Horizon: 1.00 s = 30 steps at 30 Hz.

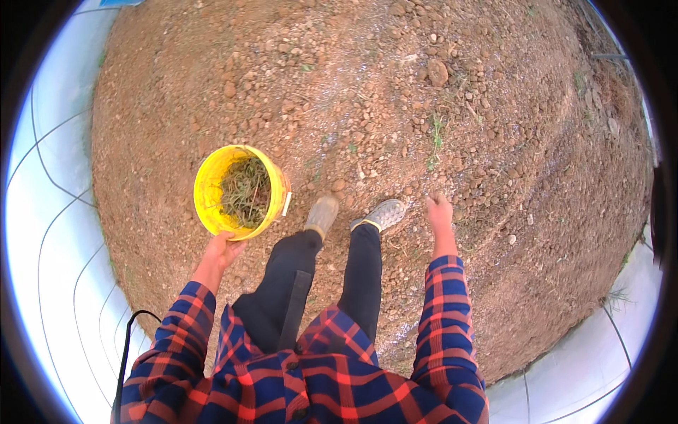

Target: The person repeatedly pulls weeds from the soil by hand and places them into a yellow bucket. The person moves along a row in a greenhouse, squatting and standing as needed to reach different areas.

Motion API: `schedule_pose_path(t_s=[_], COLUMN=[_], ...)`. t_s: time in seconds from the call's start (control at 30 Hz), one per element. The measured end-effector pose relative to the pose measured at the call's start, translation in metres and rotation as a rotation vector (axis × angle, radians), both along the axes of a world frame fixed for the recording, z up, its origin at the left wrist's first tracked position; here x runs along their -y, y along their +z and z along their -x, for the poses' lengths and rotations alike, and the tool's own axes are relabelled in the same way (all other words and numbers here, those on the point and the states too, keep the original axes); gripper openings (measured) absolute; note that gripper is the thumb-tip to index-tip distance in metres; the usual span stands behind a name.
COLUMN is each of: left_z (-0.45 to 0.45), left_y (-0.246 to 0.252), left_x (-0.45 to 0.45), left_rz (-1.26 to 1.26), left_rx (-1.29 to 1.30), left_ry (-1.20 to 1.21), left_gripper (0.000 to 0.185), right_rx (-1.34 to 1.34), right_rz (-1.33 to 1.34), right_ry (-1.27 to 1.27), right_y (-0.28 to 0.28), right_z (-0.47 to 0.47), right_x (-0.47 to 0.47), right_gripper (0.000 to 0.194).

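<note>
My left hand [223, 252] grips the near rim of a yellow plastic bucket [209, 185], thumb over the edge. The bucket leans so that its mouth faces up toward me. Inside it lies a heap of pulled weeds and dry grass [246, 191], piled against the right wall. A white handle grip [286, 204] hangs at the bucket's outer right side. Out over the soil, to the right of my shoes, my right hand [439, 212] has its fingers curled together. Nothing shows sticking out of them.
Stony reddish-brown soil [371, 132] spreads all around my clogs [389, 213]. Small green weeds [436, 135] grow ahead, near a larger stone [437, 72]. Pale plastic sheeting [53, 175] with dark lines borders the ground at left and lower right.
</note>
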<state>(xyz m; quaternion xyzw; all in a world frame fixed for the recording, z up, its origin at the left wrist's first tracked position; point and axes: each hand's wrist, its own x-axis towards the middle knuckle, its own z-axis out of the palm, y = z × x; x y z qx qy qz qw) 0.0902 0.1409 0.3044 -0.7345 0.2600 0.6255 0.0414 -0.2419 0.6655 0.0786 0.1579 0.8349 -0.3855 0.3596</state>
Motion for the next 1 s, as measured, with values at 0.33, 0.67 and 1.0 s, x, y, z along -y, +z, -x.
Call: schedule_pose_path(t_s=[0.33,0.67,1.0], left_z=[0.197,0.223,0.248], left_y=[-0.128,-0.131,-0.091], left_x=[-0.026,-0.04,-0.064], left_rz=[-0.05,-0.042,0.1], left_rx=[-0.046,0.021,-0.023], left_ry=[-0.433,-0.568,-0.777], left_gripper=[0.038,0.037,0.045], right_rx=[-0.286,-0.275,0.234], right_rz=[-0.358,-0.192,0.479], right_ry=[0.085,0.085,-0.795], right_y=[-0.133,-0.175,0.046], right_z=[0.156,0.114,0.068], right_x=[0.056,0.143,0.078], right_gripper=[0.099,0.033,0.019])
